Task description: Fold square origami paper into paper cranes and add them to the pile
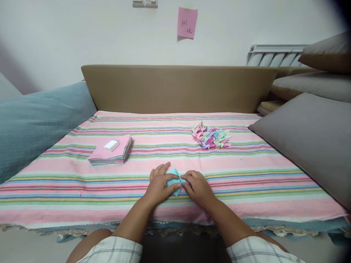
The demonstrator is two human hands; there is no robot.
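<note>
A small light-blue folded paper point(173, 179) lies on the striped cloth point(246, 175) near the front edge. My left hand point(159, 182) rests on its left side, fingers curled, thumb and fingertips pressing the paper. My right hand point(197, 186) pinches the paper's right side with closed fingers. Both hands hold the same piece between them. Part of the paper is hidden under my fingers.
A stack of coloured paper squares point(111, 153) with a small white object point(111, 145) on top lies at the left. A pile of folded paper figures point(210, 137) sits at the back right. Grey cushions point(309, 138) lie at the right, a teal cushion point(35, 120) at the left.
</note>
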